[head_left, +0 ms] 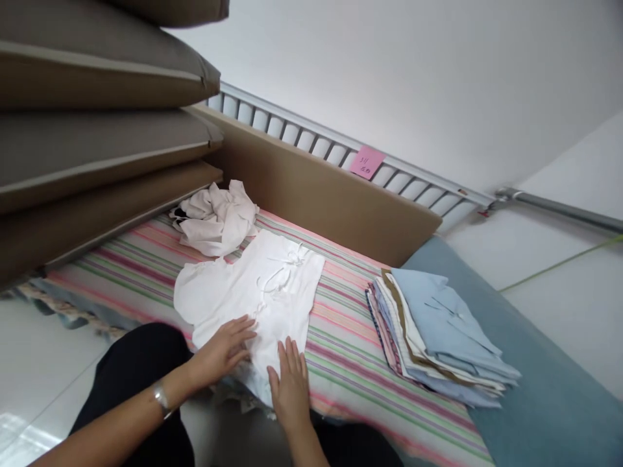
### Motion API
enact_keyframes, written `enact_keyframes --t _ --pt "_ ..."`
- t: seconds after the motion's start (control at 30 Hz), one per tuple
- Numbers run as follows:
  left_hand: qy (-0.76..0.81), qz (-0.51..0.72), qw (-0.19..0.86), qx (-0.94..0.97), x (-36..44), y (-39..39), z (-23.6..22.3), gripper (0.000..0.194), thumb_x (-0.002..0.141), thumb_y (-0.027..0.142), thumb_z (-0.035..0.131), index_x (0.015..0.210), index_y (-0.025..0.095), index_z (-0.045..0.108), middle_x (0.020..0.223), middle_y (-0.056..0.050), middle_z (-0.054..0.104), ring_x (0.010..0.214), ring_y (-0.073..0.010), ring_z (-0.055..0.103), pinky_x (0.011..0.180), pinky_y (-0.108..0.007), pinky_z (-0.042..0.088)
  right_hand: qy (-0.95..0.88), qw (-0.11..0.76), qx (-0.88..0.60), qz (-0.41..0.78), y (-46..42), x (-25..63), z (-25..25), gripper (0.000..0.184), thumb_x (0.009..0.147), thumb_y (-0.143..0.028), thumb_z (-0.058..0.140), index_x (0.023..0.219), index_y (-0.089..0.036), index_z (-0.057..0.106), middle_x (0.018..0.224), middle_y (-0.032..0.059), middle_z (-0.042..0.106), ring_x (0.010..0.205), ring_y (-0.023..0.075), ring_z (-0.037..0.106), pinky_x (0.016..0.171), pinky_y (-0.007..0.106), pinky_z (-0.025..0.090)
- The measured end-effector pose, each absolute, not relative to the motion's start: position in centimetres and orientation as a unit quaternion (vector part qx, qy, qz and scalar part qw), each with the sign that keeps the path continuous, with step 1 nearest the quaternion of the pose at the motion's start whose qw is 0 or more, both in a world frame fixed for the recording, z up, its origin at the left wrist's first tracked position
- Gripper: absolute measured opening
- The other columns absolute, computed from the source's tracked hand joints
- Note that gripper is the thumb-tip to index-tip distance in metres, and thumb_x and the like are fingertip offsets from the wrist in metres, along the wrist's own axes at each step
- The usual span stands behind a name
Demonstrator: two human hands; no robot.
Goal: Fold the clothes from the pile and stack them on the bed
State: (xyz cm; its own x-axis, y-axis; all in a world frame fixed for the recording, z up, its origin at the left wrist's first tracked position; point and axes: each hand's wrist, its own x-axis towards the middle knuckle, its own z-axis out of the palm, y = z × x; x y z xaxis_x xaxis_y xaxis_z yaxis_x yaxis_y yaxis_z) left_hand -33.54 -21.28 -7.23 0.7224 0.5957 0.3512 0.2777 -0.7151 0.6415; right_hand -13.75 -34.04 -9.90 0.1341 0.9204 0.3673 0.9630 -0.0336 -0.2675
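A white garment with tie strings (pixel 253 285) lies spread on a striped cloth (pixel 341 324). It looks like a short-sleeved top with bows along its middle. My left hand (pixel 226 347) rests on its near side, fingers stretched out and slightly apart. Close by, my right hand (pixel 291 386) lies flat on the lower right part of the garment, fingers extended. Neither hand grips the fabric. Part of the garment's near edge hangs over the front of the bed-like surface, partly hidden by my hands.
Beyond the white garment sits a crumpled off-white cloth (pixel 214 217). To the right stands a stack of folded clothes (pixel 442 331), light blue on top. Large brown cushions (pixel 102 139) pile up at left. A brown board (pixel 316 185) leans before a radiator (pixel 292 133) bearing a pink note (pixel 367 161).
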Motion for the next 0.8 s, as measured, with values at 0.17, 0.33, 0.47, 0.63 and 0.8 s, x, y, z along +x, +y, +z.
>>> enact_keyframes --t 0.17,0.33,0.47,0.63,0.8 --pt "0.412 0.342 0.337 0.774 -38.3 -23.4 -8.4 0.035 0.082 0.041 0.050 0.106 0.021 0.065 0.115 -0.010 0.065 0.109 -0.0259 0.058 0.098 -0.044 0.044 -0.535 0.430 -0.721 0.093 -36.5 -13.4 -9.5 0.040 0.087 -0.039 0.046 0.117 -0.018 0.060 0.129 0.0118 0.055 0.122 0.0246 0.048 0.103 0.044 0.038" --pt "0.456 0.322 0.465 0.687 -38.0 -28.0 -9.8 0.032 0.079 0.045 0.050 0.088 0.019 0.066 0.091 -0.007 0.069 0.091 -0.0236 0.062 0.088 -0.037 0.047 -0.253 0.589 -0.708 0.296 -39.0 -11.4 -9.6 0.055 0.072 -0.056 0.058 0.106 -0.013 0.063 0.106 0.0148 0.067 0.096 0.0264 0.064 0.082 0.039 0.052" --pt "0.453 0.200 0.580 0.647 -36.3 -31.5 -13.1 0.036 0.066 0.051 0.062 0.082 0.018 0.064 0.080 -0.005 0.067 0.081 -0.0226 0.061 0.076 -0.033 0.047 -0.166 0.588 -0.679 0.407 -39.5 -11.5 -9.5 0.058 0.063 -0.063 0.063 0.097 -0.016 0.065 0.095 0.0108 0.069 0.090 0.0238 0.065 0.071 0.033 0.053" --pt "0.487 0.074 0.677 0.546 -34.7 -31.7 -15.6 0.056 0.052 0.052 0.068 0.096 0.019 0.056 0.082 -0.004 0.064 0.075 -0.0201 0.060 0.060 -0.028 0.042 -0.143 0.551 -0.691 0.446 -38.1 -13.3 -10.2 0.053 0.054 -0.064 0.068 0.078 -0.016 0.064 0.075 0.0052 0.067 0.068 0.0196 0.063 0.054 0.029 0.050" --pt "0.487 0.039 0.682 0.545 -35.1 -31.3 -15.2 0.055 0.050 0.051 0.068 0.092 0.019 0.054 0.085 -0.004 0.063 0.075 -0.0195 0.061 0.060 -0.027 0.040 -0.157 0.561 -0.657 0.477 -38.0 -13.8 -10.5 0.049 0.052 -0.060 0.071 0.070 -0.016 0.059 0.058 0.0009 0.061 0.051 0.0157 0.058 0.047 0.026 0.045"
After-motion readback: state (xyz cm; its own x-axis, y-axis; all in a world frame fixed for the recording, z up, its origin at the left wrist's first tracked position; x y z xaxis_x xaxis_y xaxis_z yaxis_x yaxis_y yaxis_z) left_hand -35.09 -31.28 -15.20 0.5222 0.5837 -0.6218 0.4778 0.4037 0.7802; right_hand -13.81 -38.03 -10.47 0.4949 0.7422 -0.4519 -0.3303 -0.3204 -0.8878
